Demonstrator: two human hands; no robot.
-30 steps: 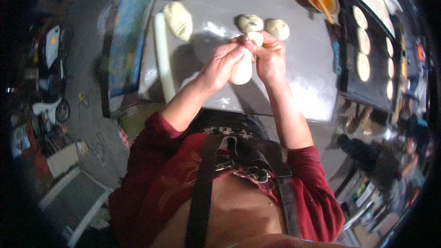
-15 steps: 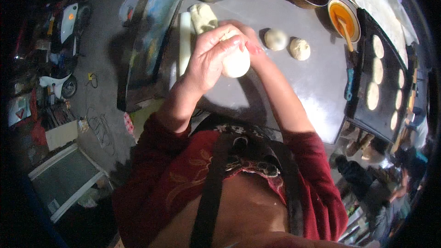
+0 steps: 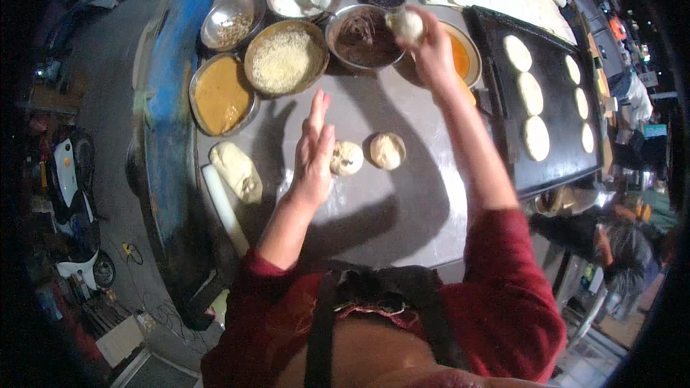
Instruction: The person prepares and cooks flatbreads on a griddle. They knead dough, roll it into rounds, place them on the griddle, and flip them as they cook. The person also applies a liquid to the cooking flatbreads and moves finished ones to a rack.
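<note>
Dough ball (image 3: 410, 26), pale and round, is held up in the right hand (image 3: 433, 47), whose fingers are curled around its right side; the hand is slightly blurred. By this hand the ball is carried above the far part of the grey table (image 3: 431, 144), in view beside the right rim of a metal bowl of dark brown filling (image 3: 368, 67) and just below a small bowl of black grains (image 3: 384, 6). Nothing is grasped by the left hand (image 3: 313, 158), which is held open and edge-on, with its fingers extended away from the body. Close to its right side, two other dough balls (image 3: 388, 151) are set on the table; whether the nearer one is touched cannot be told. To its left, a long lump of dough (image 3: 236, 171) is laid beside a pale rod (image 3: 224, 205). Behind the right hand, a bowl of orange liquid (image 3: 475, 65) is partly hidden. Farther right, six flat dough pieces (image 3: 530, 93) are arranged in two rows on a black tray (image 3: 557, 118).
</note>
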